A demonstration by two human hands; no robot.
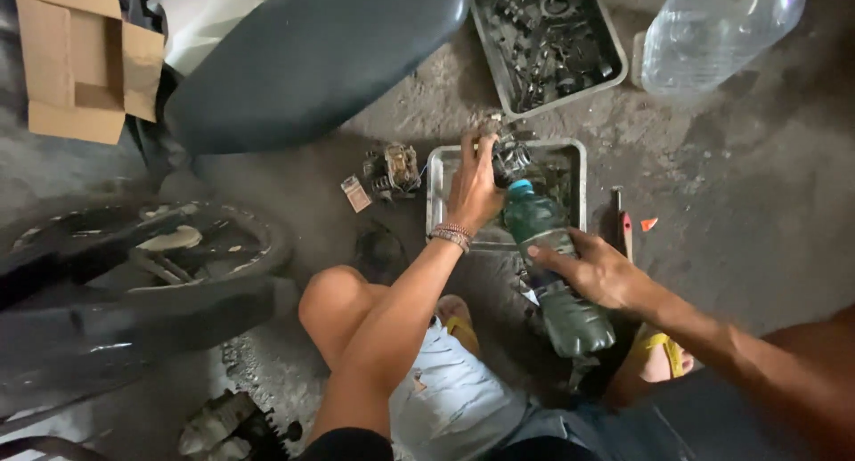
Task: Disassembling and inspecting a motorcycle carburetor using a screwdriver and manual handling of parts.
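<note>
The left hand (472, 189) reaches out over a small metal tray (574, 154) on the concrete floor (748, 203), its fingers curled tight around a grimy metal engine part (509, 156) held just above the tray. The right hand (598, 269) grips a green plastic bottle (557, 278) around its middle, fingers wrapped across the body, with the blue-capped neck tipped forward so the mouth sits just beside the part. It looks like liquid is being poured from the bottle over the part to rinse it, though no stream can be made out. To do this well, the part should hang over the middle of the tray so all runoff lands inside its walls, and the bottle should tilt gently so the flow stays thin and aimed at the dirtiest recesses; turning the part slowly in the left hand would let every face get wet. Another small engine piece (396, 169) lies on the floor just left of the tray, a larger tray of dark metal parts (548, 38) sits beyond it, and a clear plastic jug (712, 29) lies further right.
</note>
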